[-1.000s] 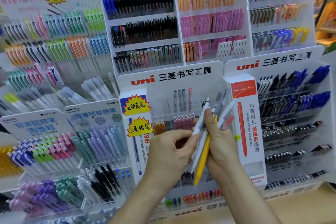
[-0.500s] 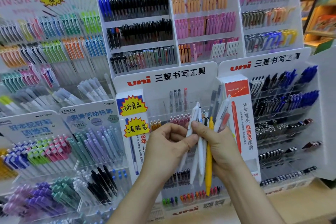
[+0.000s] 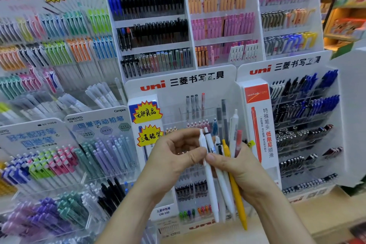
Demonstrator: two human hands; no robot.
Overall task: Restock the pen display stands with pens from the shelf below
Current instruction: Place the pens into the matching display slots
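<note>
Pens [image 3: 223, 185] fill right hand [image 3: 242, 167], left hand [image 3: 177, 154] pinching one, before "uni" stand [image 3: 185, 93].

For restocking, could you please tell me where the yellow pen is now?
In the head view, centre-right: the yellow pen is held in the right hand, just right of the white pens.

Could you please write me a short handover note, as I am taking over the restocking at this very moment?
Left hand: fingers pinch the leftmost white pen of the bundle.
Right hand: grips the bundle of pens, white, grey, red-tinted and one yellow pen, tips down.
Where: in front of the middle uni stand, whose upper tiers are sparsely filled.
Done: pens are in hand.
Left: separate the white pen, then slot each pen into its matching tier.
</note>
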